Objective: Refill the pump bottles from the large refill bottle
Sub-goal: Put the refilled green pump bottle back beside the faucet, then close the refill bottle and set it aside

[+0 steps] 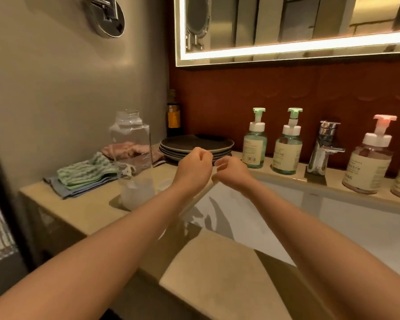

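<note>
Both hands are raised over the left end of the sink, close together. The left hand [194, 161] is curled into a fist, and the right hand [232, 173] is curled too, its fingers pinched on the top of a thin pale tube [200, 197] that slants down and to the left between the wrists; whether the left hand also touches the tube cannot be told.

Below the left wrist, on the counter [97, 215] beside the sink's left edge, stands a small clear bottle [136, 192] with no pump on it, and a round white cap [165, 184] lies just beside it. Folded cloths [83, 179] lie near the counter's left edge. Behind the small bottle stands a large clear bottle [131, 139] with its neck open; its lettering is too faint to read. A stack of dark plates [195, 146] sits toward the back corner, with a dark bottle [173, 114] bearing an orange label behind it.

Along the back edge of the sink [310, 211] stand two green pump bottles [255, 144] [286, 151]; the second label shows letters ending "PING". Right of the tap [323, 146] stands a pink pump bottle [367, 162], and another bottle is cut off by the frame.
</note>
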Demonstrator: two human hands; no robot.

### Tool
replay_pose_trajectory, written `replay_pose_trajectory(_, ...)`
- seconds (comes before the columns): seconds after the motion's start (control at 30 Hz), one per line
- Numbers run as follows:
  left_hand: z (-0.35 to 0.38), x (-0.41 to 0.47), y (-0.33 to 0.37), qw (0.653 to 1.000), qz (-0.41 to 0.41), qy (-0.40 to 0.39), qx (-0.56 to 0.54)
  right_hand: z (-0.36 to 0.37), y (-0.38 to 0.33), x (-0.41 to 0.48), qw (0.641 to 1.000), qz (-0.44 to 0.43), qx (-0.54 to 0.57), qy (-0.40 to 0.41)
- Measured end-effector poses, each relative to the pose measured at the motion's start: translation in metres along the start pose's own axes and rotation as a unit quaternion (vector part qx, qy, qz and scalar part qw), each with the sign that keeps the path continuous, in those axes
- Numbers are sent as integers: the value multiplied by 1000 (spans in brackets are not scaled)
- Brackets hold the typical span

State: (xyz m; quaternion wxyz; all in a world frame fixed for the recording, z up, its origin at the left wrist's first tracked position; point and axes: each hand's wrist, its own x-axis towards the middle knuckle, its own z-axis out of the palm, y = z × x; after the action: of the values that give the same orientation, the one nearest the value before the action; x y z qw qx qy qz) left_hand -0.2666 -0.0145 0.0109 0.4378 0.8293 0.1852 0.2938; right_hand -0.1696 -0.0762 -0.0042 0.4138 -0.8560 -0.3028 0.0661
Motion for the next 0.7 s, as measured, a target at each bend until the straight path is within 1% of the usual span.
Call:
replay_pose_trajectory(0.13,-34,-20,-13,999,26,26,0,30,-28,-11,992,-39,-46,-114)
replay_pose_trajectory(0.2,-50,-28,-20,998,44,30,40,45,-36,-14,987,-43,-57,-147)
replay_pose_trajectory(0.27,-65,-35,-28,994,49,21,93,57,-40,-16,987,-40,-71,-141)
replay_pose_trajectory(0.4,-93,-49,-42,983,16,-6,181,74,-46,-19,981,-20,-171,-89)
replay_pose_trajectory(0.47,-110,-51,-46,972,0,3,235,80,-50,-22,977,-12,-202,-71)
replay_pose_trajectory(0.5,-117,-53,-46,965,-1,21,261,81,-50,-23,976,-8,-208,-61)
replay_pose_trajectory(0.57,-131,-56,-43,953,25,92,287,80,-52,-24,979,-7,-197,-44)
replay_pose_trajectory(0.63,-140,-55,-41,944,71,181,268,76,-54,-24,986,-13,-164,-29)
replay_pose_trajectory(0.7,-146,-48,-40,935,83,237,249,71,-58,-21,992,-30,-124,2)
